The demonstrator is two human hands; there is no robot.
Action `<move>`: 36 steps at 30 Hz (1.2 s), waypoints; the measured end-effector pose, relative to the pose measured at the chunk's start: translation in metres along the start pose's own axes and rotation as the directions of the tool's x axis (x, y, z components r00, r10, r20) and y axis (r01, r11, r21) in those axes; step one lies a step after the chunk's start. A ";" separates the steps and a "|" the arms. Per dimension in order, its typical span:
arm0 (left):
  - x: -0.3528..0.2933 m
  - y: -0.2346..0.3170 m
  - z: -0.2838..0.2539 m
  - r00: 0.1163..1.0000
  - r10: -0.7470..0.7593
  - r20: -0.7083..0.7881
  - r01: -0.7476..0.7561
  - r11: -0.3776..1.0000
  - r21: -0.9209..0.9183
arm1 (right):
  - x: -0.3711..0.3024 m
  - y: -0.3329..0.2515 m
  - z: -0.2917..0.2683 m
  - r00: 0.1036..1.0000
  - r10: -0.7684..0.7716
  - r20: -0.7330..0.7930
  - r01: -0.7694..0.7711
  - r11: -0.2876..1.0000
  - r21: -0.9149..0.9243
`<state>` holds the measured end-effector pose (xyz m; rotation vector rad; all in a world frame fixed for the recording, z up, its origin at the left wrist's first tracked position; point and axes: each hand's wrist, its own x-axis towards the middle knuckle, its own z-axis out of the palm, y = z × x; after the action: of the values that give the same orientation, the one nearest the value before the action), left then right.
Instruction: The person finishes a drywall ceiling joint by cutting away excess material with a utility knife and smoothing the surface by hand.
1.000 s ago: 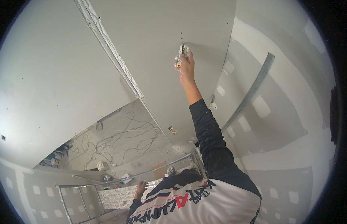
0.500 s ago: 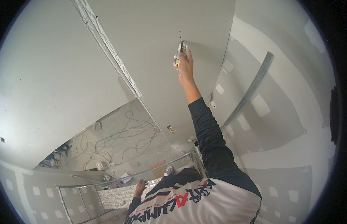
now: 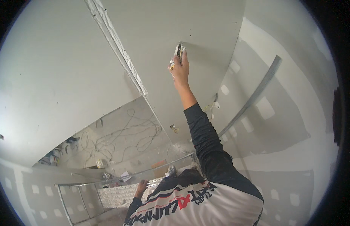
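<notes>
My right hand (image 3: 180, 69) is stretched far overhead, its fingers wrapped round a putty knife (image 3: 179, 53) smeared with white compound. The knife's tip meets the grey plasterboard surface (image 3: 163, 22), just left of two small dark screw spots (image 3: 190, 33). White compound also marks the fingers. Down at my left side, my left hand (image 3: 141, 187) hangs over the perforated scaffold platform (image 3: 114, 196). Its fingers are slightly apart and nothing shows in them.
A metal rail (image 3: 56, 185) frames the scaffold. Tangled cables (image 3: 137, 141) lie across the floor below. A long metal strip (image 3: 254, 96) leans along the patched right wall (image 3: 295, 132). White compound coats a long joint (image 3: 118, 47) in the board, and wires poke out of a hole (image 3: 174, 129).
My right hand has moved left with the putty knife, from right beside the screw spots to a little way off them. My left hand stays low. The view has shifted slightly.
</notes>
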<state>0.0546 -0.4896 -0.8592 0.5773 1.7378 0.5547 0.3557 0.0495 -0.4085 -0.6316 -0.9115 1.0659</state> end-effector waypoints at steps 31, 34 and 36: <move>0.039 -0.022 -0.007 0.999 0.038 0.023 -0.036 0.995 -0.090 | -0.121 0.023 0.119 0.871 0.203 0.448 -0.189 0.979 -0.076; 0.043 -0.013 -0.011 0.998 0.058 0.024 -0.057 0.998 -0.037 | -0.129 0.013 0.104 0.932 0.126 0.340 -0.129 0.992 -0.014; 0.045 0.001 -0.011 0.996 0.084 0.026 -0.083 0.996 -0.025 | -0.111 0.005 0.080 0.985 0.117 0.128 -0.125 0.990 0.058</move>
<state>0.0346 -0.4605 -0.8897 0.6400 1.6857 0.6230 0.2617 -0.0501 -0.4081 -0.5763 -0.9506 1.2503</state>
